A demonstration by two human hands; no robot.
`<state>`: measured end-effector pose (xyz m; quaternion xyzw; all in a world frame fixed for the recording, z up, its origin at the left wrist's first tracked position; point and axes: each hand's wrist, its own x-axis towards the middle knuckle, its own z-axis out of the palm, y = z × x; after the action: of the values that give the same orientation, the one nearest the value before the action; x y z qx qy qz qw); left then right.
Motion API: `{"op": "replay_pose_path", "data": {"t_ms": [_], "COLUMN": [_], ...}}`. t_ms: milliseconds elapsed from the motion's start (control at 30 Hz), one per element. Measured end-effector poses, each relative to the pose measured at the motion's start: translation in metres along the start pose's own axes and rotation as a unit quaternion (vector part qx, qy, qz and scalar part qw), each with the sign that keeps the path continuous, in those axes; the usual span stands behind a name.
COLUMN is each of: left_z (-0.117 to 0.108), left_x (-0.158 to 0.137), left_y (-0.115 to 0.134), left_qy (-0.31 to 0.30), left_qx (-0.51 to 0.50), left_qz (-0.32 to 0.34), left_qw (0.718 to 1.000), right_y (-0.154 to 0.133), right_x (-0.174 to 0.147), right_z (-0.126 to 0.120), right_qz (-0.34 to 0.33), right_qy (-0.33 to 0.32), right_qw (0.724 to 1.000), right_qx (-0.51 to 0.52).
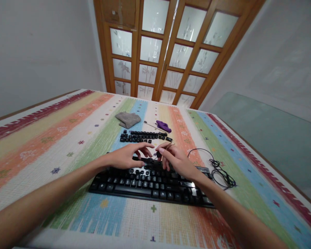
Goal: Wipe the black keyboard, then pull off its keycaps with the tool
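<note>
A black keyboard (134, 191) lies across the near part of the table, with its upper key rows partly hidden under my hands. My right hand (177, 157) is over its upper middle, thumb and fingers pinched on a small black keycap (158, 154). A thin stick-like thing seems to stand out by those fingers, too fine to make out. My left hand (129, 155) hovers at the keyboard's upper left, fingers apart and curved, its thumb low over the keys. Just beyond both hands, loose black keycaps (142, 137) lie in rows on the cloth.
Behind the loose keycaps are a folded grey cloth (128, 119), a thin stick (155, 126) and a purple cloth item (163, 126). A coiled black cable (220, 173) lies to the right. A striped tablecloth (93, 128) covers the table; wooden glass-paned doors (159, 45) stand behind.
</note>
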<state>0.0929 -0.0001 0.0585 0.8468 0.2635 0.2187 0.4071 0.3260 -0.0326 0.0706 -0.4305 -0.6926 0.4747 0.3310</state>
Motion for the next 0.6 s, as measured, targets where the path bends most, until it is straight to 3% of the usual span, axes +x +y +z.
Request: {"op": "replay_pose_path", "data": {"t_ms": [133,300,433,600], "left_z": [0.006,0.013,0.017,0.02], "left_x": [0.01,0.022,0.029,0.036], "left_y": [0.001,0.004,0.003,0.0], "left_qy": [-0.013,-0.005,-0.019,-0.004], "left_qx": [-0.118,-0.191,-0.179,-0.088], "left_qz": [-0.014,-0.04,-0.047,-0.026], "left_qw": [0.993,0.981,0.983,0.996], "right_y": [-0.003,-0.004,0.005,0.017], "right_x": [-0.011,-0.024,-0.031,-0.034], "right_z": [-0.006,-0.013,-0.014,-0.015], "right_qz": [-0.029,-0.031,-0.018,-0.017], "right_qy": [0.01,0.022,0.037,0.074], "right_qw": [0.999,0.998,0.998,0.996], "right_qx": [-0.026,-0.044,-0.043,-0.051]}}
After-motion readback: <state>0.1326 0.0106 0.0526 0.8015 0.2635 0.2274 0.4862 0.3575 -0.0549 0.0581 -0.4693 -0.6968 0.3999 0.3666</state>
